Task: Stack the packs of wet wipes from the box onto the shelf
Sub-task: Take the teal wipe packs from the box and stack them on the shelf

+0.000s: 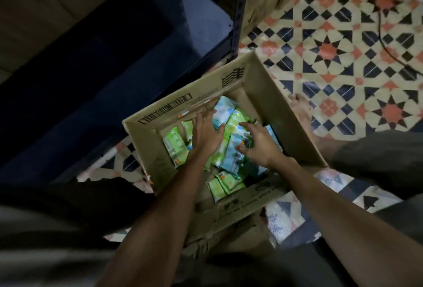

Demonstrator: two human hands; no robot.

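Note:
An open cardboard box [270, 94] stands on the floor below me, with several green and blue packs of wet wipes lying loose inside. My left hand [206, 132] reaches in with fingers spread, over a blue pack [223, 110] near the far wall. My right hand [258, 142] hovers with loosely bent fingers over a blue pack [233, 156] and a green pack [235, 119] in the middle; it grips nothing that I can see. A green pack [174, 145] lies at the left. The dark blue shelf [114, 85] stands just beyond the box, to the left.
A perforated metal shelf post [238, 11] rises behind the box. Cardboard boxes [267, 0] are stacked at the back. The patterned tile floor [343, 46] spreads to the right, with a dark cable [381, 34] across it. A bare foot [299, 110] rests beside the box's right wall.

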